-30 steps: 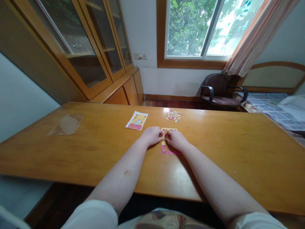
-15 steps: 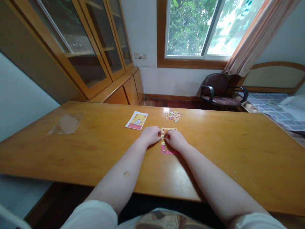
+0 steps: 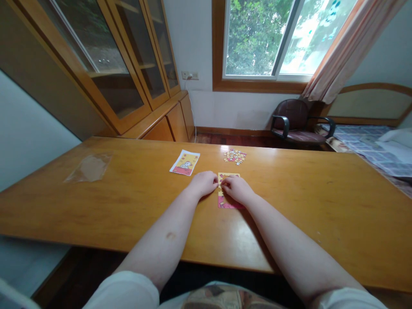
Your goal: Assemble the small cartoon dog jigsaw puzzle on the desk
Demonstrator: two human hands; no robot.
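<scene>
A partly assembled jigsaw puzzle point(image 3: 228, 201), yellow above and pink below, lies on the wooden table point(image 3: 128, 201) in front of me. My left hand point(image 3: 203, 183) rests at its left edge with fingers curled and pinched together. My right hand point(image 3: 236, 189) lies over the puzzle's middle, fingers also curled, its fingertips meeting those of the left hand. Whatever they pinch is too small to make out. A pile of loose puzzle pieces point(image 3: 235, 156) sits farther back. A reference picture card point(image 3: 184, 162) with a white dog lies to the left of the puzzle.
A clear plastic bag point(image 3: 89, 167) lies flat at the table's far left. Wooden glass-door cabinets point(image 3: 128, 64) line the left wall. A dark armchair point(image 3: 298, 122) stands under the window, with a bed point(image 3: 380, 146) at the right.
Both hands stay at the puzzle's upper left; their fingertips shifted only slightly. Nothing else has moved.
</scene>
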